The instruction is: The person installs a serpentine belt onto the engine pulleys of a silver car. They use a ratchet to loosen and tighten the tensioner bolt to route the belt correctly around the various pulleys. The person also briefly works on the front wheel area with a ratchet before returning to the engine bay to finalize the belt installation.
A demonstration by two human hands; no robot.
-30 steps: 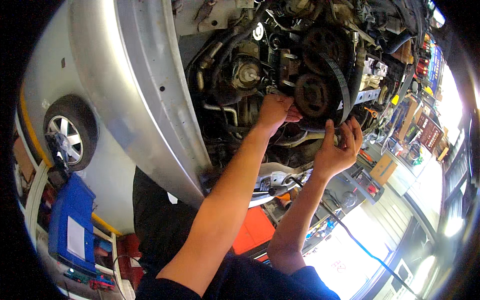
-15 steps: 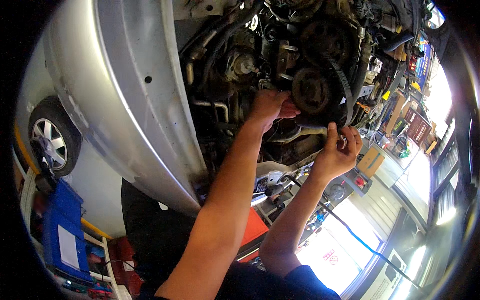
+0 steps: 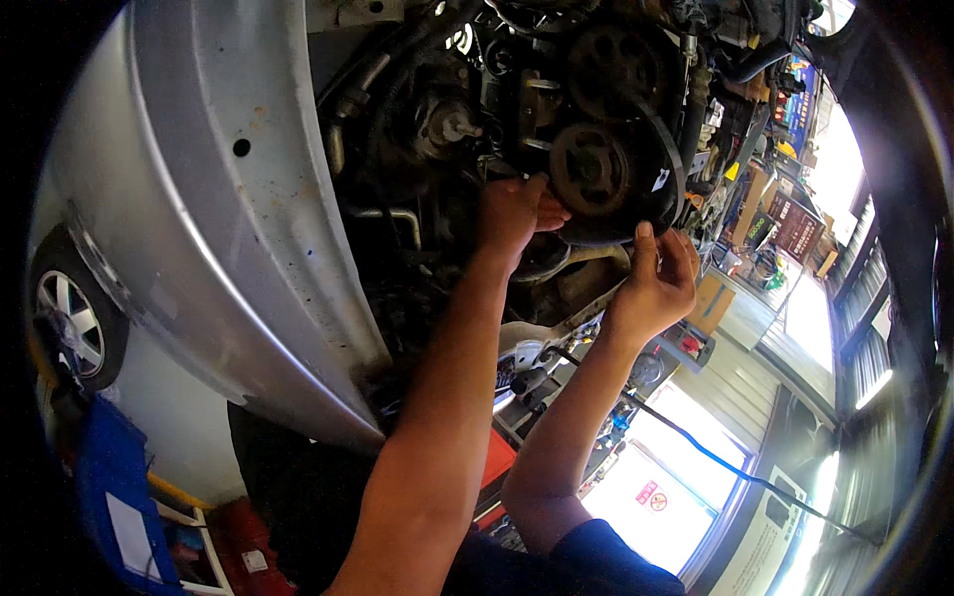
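Note:
A black toothed timing belt [image 3: 669, 149] curves down the right side of two round pulleys in a dark engine bay. The upper pulley [image 3: 618, 70] is larger; the lower pulley [image 3: 588, 169] has a spoked face. My right hand [image 3: 656, 276] is closed below and right of the lower pulley, thumb and fingers pinching the belt near its lower bend. My left hand [image 3: 510, 221] reaches in at the lower pulley's left side. Its fingers are bent and pressed together by the pulley's rim; what lies between them is hidden in shadow.
A silver car body panel [image 3: 214, 248] runs along the left. A metal pipe [image 3: 393, 214] and a shaft end [image 3: 459, 127] stand out left of the pulleys. Beyond are a wheel [image 3: 75, 313], a blue cabinet [image 3: 119, 497], a blue hose [image 3: 715, 462] and cardboard boxes [image 3: 711, 301].
The view has shifted, so the engine and both arms sit further left in it. My right hand has drawn closer to the lower pulley along the belt. My left hand stays at the pulley's side.

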